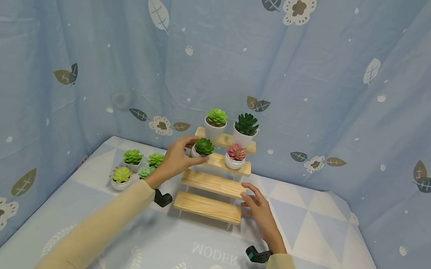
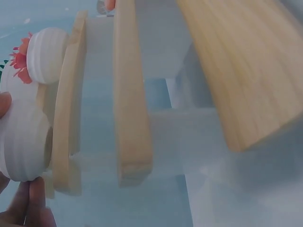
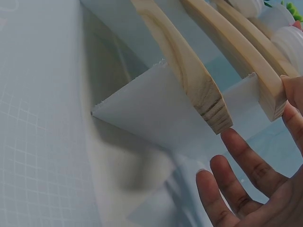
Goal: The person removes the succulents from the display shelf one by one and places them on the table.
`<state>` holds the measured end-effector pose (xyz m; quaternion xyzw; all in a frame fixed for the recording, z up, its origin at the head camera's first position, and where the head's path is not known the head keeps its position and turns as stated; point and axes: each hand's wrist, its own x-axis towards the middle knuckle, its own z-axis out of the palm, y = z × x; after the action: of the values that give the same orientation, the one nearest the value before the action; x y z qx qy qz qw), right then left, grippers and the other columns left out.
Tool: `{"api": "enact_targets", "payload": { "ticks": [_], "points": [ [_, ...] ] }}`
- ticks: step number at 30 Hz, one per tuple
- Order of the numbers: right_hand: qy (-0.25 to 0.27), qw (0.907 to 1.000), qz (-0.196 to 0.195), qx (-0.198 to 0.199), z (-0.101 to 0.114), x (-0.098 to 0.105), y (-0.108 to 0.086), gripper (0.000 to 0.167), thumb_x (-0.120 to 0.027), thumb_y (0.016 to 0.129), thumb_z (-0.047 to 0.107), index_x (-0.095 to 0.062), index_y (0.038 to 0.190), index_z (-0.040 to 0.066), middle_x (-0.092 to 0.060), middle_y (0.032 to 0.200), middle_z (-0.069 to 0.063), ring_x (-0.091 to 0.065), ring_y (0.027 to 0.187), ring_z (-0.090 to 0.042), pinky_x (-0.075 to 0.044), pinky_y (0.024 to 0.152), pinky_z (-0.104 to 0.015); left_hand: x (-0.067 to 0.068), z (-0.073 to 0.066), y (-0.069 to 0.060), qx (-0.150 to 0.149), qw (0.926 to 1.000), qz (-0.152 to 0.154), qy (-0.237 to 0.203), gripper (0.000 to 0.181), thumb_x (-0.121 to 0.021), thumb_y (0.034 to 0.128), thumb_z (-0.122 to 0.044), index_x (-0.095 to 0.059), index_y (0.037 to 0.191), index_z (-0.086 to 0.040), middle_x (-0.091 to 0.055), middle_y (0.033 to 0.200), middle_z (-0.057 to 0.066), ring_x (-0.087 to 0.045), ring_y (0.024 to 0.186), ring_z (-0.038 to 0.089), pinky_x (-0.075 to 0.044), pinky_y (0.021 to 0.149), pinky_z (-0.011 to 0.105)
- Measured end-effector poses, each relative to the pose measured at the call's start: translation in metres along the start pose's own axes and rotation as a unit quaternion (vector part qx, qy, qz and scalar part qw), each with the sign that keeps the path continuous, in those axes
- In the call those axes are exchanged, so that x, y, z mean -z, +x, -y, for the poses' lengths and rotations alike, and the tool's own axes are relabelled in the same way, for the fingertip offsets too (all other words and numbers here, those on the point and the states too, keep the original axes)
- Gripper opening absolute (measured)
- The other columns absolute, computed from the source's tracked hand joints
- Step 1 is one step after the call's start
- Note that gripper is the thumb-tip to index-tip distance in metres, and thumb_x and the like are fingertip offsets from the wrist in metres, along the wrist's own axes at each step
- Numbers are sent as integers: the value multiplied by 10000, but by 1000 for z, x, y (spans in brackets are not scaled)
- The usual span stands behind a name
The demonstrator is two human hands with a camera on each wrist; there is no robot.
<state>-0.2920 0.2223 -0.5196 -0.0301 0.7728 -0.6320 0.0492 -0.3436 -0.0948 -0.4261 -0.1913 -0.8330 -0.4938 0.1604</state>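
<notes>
While a dark-green potted succulent point(image 1: 204, 146) near the frame's centre is gripped by the left hand point(image 1: 177, 156), the right hand point(image 1: 262, 213) touches the wooden stand point(image 1: 207, 206) with loosely extended fingers. Four further succulents point(image 1: 132, 158) occupy the table point(image 1: 167, 245), left of centre.

curtained booth, blue floral drapes point(image 1: 311, 98), patterned tablecloth point(image 1: 311, 226)

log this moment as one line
left grip: holds small dark-green succulent at second-highest step | right grip: touches wooden stand, right end | pink succulent: on same step
</notes>
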Motion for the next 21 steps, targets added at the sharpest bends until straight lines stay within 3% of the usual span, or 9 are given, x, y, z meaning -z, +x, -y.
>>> {"api": "enact_targets", "payload": {
  "ticks": [13, 21],
  "points": [
    [52, 9998, 209, -22, 0, 2, 3, 546, -621, 1022, 485, -489, 1523, 314, -540, 1413, -196, -552, 1237, -435, -499, 970, -586, 18, -1, -13, 341, 9994, 39, -62, 766, -853, 833, -493, -573, 1448, -133, -617, 1277, 74, -600, 1123, 278, -496, 963, 504],
    [12, 9993, 384, 2, 24, 0, -11, 500, -595, 1065, 366, -476, 1534, 242, -557, 1378, -215, -544, 1229, -458, -486, 985, -612, 28, 1, -22, 348, 9993, 92, -118, 772, -845, 834, -513, -573, 1439, -117, -620, 1268, 86, -593, 1132, 298, -474, 1002, 522]
  ]
}}
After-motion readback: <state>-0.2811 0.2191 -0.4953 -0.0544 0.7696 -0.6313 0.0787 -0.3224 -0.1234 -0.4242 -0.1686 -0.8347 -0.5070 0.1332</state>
